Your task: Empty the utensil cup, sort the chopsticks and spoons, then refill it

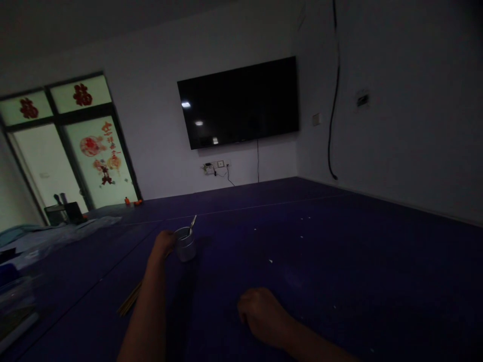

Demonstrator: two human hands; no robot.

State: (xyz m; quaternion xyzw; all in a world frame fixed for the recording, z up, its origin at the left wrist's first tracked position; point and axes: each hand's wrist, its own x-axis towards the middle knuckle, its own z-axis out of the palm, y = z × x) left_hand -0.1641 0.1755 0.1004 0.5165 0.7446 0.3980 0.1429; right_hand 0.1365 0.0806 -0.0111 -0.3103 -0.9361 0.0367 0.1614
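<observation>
My left hand (165, 243) is closed at the left side of a grey metal-looking cup (185, 250) on the dark blue tabletop (226, 216). A slim utensil (192, 222), perhaps a spoon, leans out of the cup's mouth; its lower end is hidden. Nearer me and to the right, my right hand (260, 312) rests low at the table, its fingers curled in. The inside of that fist is hidden, so I cannot see whether it holds anything. Beside my left forearm lies a bundle of thin sticks (129, 300), partly covered by the arm.
Small white scraps (270, 261) dot the table's right half. A clear plastic container (17, 306) stands at the left edge, with crumpled clear plastic sheeting (71, 236) behind it. Small orange items (132, 201) sit at the far left. A television (241, 103) hangs on the wall.
</observation>
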